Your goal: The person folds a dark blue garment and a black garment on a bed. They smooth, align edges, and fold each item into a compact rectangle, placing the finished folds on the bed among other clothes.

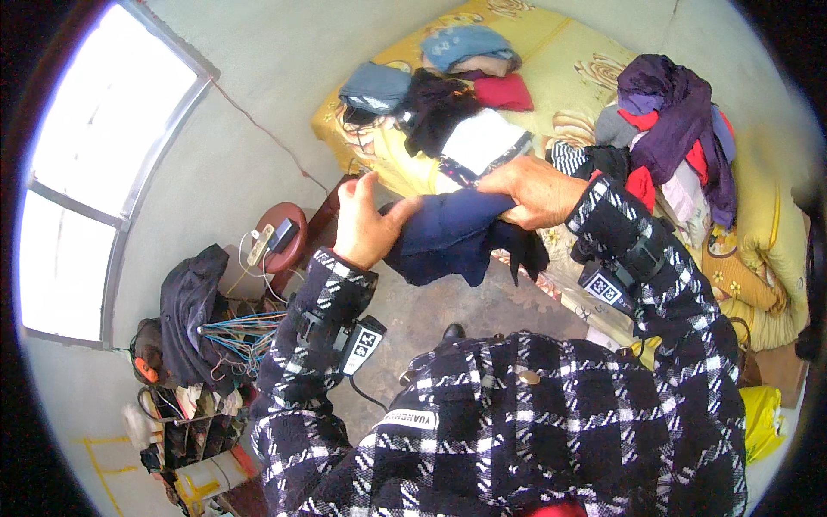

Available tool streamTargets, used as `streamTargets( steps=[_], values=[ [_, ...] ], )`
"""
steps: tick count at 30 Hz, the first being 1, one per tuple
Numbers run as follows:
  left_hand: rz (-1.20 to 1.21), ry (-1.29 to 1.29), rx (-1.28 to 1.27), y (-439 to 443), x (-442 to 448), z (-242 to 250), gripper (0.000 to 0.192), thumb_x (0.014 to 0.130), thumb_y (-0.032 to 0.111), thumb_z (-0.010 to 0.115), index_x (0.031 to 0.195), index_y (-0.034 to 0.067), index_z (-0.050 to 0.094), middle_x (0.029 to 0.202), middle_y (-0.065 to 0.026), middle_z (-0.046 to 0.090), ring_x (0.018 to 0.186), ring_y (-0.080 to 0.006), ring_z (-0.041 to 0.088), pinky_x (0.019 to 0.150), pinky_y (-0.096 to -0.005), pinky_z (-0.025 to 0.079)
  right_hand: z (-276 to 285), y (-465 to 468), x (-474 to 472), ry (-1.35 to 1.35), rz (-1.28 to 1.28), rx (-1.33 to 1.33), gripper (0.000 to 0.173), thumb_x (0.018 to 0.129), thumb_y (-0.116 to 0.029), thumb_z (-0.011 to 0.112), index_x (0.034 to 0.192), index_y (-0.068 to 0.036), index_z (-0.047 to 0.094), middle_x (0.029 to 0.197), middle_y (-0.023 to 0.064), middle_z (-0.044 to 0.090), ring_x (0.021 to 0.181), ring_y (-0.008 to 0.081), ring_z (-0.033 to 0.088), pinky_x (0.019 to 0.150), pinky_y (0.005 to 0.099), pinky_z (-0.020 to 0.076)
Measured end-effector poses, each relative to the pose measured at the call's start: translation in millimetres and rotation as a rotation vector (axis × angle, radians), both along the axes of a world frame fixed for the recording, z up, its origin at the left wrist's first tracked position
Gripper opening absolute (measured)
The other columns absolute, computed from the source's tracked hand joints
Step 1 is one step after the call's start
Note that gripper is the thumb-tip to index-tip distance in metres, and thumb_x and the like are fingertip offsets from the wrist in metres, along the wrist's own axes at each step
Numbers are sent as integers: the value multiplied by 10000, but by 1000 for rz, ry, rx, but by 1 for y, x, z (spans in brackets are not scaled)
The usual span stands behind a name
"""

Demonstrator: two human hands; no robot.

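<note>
A dark navy cloth garment [439, 239] hangs between my two hands, above the floor beside the bed. My right hand [533, 187] pinches its upper right part, fingers closed on the fabric. At its upper left edge is my left hand [375, 216], thumb and forefinger spread; whether any fabric lies in its hidden fingers I cannot tell. A black piece of cloth [523, 245] hangs below my right hand. Just beyond, a white garment [484, 142] and a black garment [436, 106] lie on the bed [549, 45], near a folded grey-blue garment [375, 87] and a red folded cloth [504, 92].
A heap of mixed clothes with a purple garment [669, 123] lies on the bed's right side. At left, a round stool [294, 252] holds a power strip, near wire hangers [242, 333] and a dark jacket [187, 316]. A yellow bag [762, 420] stands at lower right.
</note>
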State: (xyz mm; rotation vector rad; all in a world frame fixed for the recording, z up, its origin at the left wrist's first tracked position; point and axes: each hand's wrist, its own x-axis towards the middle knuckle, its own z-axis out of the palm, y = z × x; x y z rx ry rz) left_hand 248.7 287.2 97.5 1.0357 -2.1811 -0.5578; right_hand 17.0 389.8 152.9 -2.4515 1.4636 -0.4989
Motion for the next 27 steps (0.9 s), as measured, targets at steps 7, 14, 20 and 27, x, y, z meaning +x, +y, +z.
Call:
streamTargets(
  steps=[7, 14, 20, 27],
  values=[
    [-656, -6, 124, 41, -24, 22, 1048, 465, 366, 843, 1286, 12, 297, 1000, -212, 577, 966, -372, 554, 822, -387, 440, 17, -8, 24, 125, 139, 102, 274, 557, -101, 576, 824, -52, 615, 738, 172, 611, 735, 360, 591, 644, 429, 467],
    [-608, -53, 366, 49, -22, 0, 646, 631, 1, 545, 1236, 15, 318, 975, -213, 565, 967, -335, 550, 840, -354, 424, 14, -7, 26, 38, 116, 138, 254, 608, -142, 615, 851, -68, 609, 738, 173, 603, 737, 362, 588, 641, 428, 463],
    [-647, 94, 1303, 28, -21, -11, 470, 648, -109, 486, 1107, -12, 512, 992, -114, 605, 870, -209, 601, 799, -307, 473, 1, -16, 22, -19, -2, -216, 242, 685, -135, 631, 897, -71, 535, 853, 155, 555, 750, 368, 559, 626, 437, 447],
    [-460, 816, 1587, 38, -8, -45, 387, 735, -54, 479, 1122, -54, 482, 1062, -182, 582, 930, -290, 597, 859, -422, 475, -19, -10, 8, -104, -332, -603, 394, 694, -264, 675, 988, -37, 544, 904, 125, 545, 845, 306, 541, 736, 392, 422]
  ],
)
